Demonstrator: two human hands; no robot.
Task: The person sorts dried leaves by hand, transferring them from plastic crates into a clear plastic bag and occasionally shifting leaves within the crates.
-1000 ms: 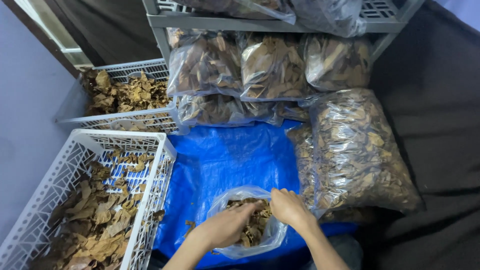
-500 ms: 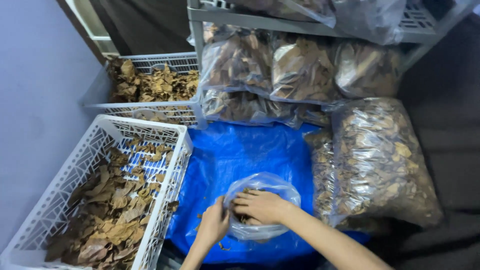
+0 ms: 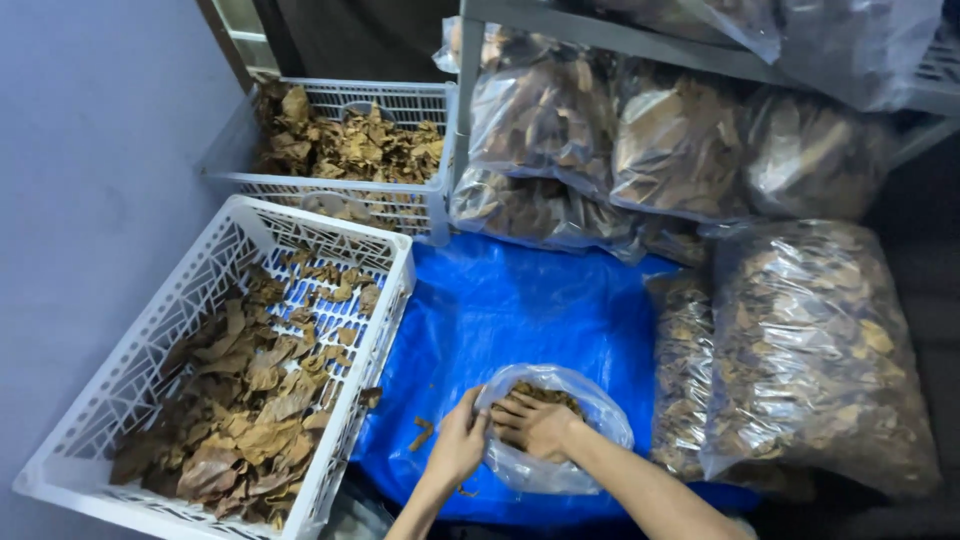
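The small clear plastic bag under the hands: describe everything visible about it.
The small clear plastic bag is thin, crinkled and see-through, its mouth open upward. It sits on the blue tarp and holds brown dried leaves. The left hand grips its rim at the left side; the right hand is pushed inside the opening, onto the leaves. A bigger filled bag lies to its right.

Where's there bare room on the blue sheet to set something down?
The blue tarp is bare between the near white crate, the stacked leaf bags and the small clear bag both hands work in. It is crowded right, where the large leaf bag lies.
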